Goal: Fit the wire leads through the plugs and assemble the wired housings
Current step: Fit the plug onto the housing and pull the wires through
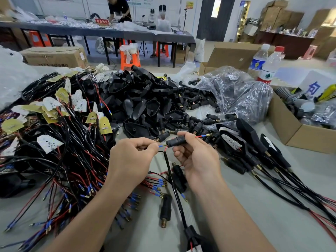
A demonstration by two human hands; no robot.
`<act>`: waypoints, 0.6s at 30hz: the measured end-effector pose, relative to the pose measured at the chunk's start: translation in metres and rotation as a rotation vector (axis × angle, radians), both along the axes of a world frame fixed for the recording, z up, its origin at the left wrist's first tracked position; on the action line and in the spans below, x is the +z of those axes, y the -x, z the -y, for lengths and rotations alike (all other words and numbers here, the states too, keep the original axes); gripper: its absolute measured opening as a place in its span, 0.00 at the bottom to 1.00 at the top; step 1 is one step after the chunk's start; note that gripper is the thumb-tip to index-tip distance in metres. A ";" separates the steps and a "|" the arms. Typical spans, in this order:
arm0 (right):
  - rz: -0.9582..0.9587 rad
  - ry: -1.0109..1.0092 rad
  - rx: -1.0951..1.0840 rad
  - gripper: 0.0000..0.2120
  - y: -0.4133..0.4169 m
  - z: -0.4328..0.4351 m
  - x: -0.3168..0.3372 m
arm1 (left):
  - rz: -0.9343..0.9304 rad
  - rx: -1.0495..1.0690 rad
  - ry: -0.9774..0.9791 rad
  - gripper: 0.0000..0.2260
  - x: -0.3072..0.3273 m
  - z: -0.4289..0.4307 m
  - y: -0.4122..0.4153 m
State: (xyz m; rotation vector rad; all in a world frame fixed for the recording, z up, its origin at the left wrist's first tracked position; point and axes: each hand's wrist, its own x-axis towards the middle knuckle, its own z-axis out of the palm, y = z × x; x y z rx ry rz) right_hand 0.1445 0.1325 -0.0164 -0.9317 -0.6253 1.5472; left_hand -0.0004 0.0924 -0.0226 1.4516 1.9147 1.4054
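Mid-threading: the right hand (196, 160) grips a plug (177, 140), and the left hand (131, 159), at its nine o'clock, pinches a blue-tipped lead (161, 146), which I reckon needs careful aiming in.

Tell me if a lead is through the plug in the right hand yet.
Through: a red lead with a blue tip sticks out of the right end of the black plug held in the right hand.

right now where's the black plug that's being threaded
Head view, centre: the black plug is gripped in the right hand, just right of the left hand pinching a blue-tipped lead, in front of the heap of black housings.
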 end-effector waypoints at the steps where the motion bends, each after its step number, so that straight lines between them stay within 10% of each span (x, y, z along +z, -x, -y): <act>1: 0.003 -0.007 0.005 0.11 -0.001 0.000 0.000 | 0.001 0.000 0.000 0.09 0.000 0.000 0.001; 18: 0.027 -0.069 0.123 0.11 -0.002 0.001 0.002 | 0.114 -0.067 -0.066 0.06 -0.005 -0.003 0.004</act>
